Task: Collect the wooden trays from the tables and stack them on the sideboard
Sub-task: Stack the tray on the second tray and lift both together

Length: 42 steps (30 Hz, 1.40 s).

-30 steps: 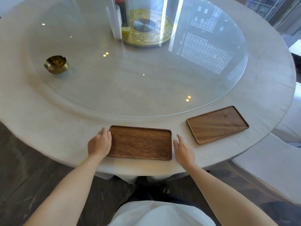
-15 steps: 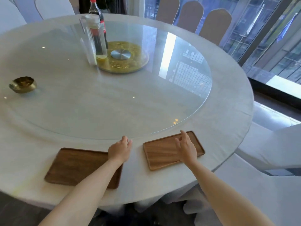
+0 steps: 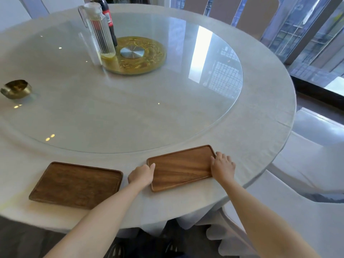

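Now both hands grip the lighter rectangular wooden tray (image 3: 181, 167) at the round white tabletop's (image 3: 260, 127) near edge: left hand (image 3: 141, 175) fingers curled on its left end, right hand (image 3: 222, 167) fingers on its right. Just left lies a darker rectangular wooden tray (image 3: 76, 185).

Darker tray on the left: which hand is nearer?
Left. The left hand sits just right of the darker tray, gripping the lighter tray; the right hand holds that tray's far end.

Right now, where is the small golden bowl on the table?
In the head view, the golden bowl sits at the far left on the glass turntable, well left of the clear pitcher.
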{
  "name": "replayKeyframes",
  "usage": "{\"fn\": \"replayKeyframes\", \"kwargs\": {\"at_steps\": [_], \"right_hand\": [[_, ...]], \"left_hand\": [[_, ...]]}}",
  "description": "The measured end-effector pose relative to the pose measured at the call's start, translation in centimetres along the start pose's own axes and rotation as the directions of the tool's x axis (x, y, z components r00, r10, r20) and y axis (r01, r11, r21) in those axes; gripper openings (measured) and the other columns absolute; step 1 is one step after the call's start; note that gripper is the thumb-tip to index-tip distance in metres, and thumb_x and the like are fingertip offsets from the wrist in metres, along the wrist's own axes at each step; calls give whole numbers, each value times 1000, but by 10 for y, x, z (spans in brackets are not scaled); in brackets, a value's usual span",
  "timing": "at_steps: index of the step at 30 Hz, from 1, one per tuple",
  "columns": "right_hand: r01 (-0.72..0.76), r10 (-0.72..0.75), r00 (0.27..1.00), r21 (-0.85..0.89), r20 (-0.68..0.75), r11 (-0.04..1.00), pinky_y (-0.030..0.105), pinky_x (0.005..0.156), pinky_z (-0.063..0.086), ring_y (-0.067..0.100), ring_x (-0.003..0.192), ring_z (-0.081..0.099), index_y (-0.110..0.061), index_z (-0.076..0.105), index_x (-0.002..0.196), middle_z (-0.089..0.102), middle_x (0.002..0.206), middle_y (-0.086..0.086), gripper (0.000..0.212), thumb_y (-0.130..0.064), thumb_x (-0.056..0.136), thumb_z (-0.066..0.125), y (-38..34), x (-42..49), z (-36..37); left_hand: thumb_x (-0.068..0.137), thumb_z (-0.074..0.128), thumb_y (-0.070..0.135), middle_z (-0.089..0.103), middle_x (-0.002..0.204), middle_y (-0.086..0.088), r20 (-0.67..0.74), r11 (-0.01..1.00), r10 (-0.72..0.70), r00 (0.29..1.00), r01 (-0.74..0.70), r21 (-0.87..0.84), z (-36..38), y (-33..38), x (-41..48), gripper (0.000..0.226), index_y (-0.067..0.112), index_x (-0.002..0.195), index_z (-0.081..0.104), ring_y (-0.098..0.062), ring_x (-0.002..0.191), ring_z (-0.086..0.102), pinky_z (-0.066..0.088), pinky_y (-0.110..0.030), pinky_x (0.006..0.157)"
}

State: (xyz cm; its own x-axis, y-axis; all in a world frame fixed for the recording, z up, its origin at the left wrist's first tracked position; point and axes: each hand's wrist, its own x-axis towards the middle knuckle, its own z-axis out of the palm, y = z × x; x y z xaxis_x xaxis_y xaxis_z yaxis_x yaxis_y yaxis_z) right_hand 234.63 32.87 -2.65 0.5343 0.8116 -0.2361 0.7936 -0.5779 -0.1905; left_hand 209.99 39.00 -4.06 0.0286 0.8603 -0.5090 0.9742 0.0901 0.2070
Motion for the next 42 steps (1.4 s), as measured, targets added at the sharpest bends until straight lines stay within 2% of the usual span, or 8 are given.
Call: {"fn": "replayKeyframes", "kwargs": {"at_steps": [4, 8, 14, 22, 28, 35, 38, 42], "right_hand": [[-47, 47, 999, 31, 3, 998, 43, 93, 35, 35, 116, 44, -2, 47, 114, 54, 123, 19, 38, -28, 97, 25, 0, -1, 5], [-57, 64, 997, 133, -44, 989, 42, 90, 38, 37, 111, 46, 2, 48, 110, 55, 119, 23, 35, -23, 98, 26, -4, -11, 8], [-78, 141, 983, 431, -116, 899, 37, 75, 34, 35, 99, 50, 1, 50, 97, 58, 106, 23, 29, -19, 96, 29, -38, -29, -5], [70, 64, 975, 570, -211, 819, 33, 70, 29, 39, 98, 55, 0, 52, 108, 61, 106, 29, 28, -17, 96, 32, -137, -59, -16], [104, -18, 986, 534, -164, 839, 39, 74, 38, 42, 99, 57, -3, 52, 113, 64, 105, 29, 30, -20, 97, 33, -204, -95, 22], [121, -79, 990, 424, -115, 898, 37, 67, 37, 41, 91, 60, -4, 52, 113, 66, 97, 25, 33, -21, 98, 28, -242, -131, 69], [92, -72, 995, 382, -66, 919, 37, 67, 40, 37, 87, 60, -5, 52, 111, 67, 94, 20, 33, -21, 98, 26, -252, -143, 86], [72, -65, 997, 319, -34, 945, 39, 72, 46, 34, 87, 60, -8, 52, 111, 67, 95, 16, 34, -22, 98, 23, -260, -152, 98]], "left_hand": [[96, 19, 44, 59, 122, -16, -25, 999, 0, 1000, -1, -32, 3, -4, -1, 54, 5, 117, 50, -34, 112, 55, 43, -38, 86], [98, 18, 38, 61, 116, -20, -139, 998, 36, 990, -41, -36, -9, -10, 0, 50, 4, 112, 51, -37, 107, 56, 44, -39, 85], [98, 20, 33, 65, 102, -21, -337, 984, 112, 935, -153, -95, -48, -32, 5, 46, 1, 100, 52, -39, 94, 60, 38, -36, 69], [99, 22, 30, 66, 91, -19, -479, 975, 164, 862, -214, -52, -118, -120, 15, 42, 1, 98, 51, -28, 71, 53, 36, -33, 60], [99, 23, 29, 67, 93, -21, -509, 979, 197, 838, -197, 54, -142, -204, 31, 41, 0, 100, 52, -38, 83, 62, 37, -34, 63], [99, 22, 27, 67, 97, -21, -428, 981, 192, 883, -163, 103, -127, -270, 41, 40, 2, 104, 52, -37, 88, 62, 37, -34, 65], [99, 21, 26, 66, 100, -22, -383, 983, 178, 907, -146, 110, -119, -291, 46, 40, 1, 106, 52, -39, 90, 61, 43, -37, 69], [99, 19, 24, 66, 98, -22, -331, 982, 180, 926, -151, 113, -108, -309, 52, 40, 0, 104, 50, -38, 87, 61, 40, -35, 65]]}}
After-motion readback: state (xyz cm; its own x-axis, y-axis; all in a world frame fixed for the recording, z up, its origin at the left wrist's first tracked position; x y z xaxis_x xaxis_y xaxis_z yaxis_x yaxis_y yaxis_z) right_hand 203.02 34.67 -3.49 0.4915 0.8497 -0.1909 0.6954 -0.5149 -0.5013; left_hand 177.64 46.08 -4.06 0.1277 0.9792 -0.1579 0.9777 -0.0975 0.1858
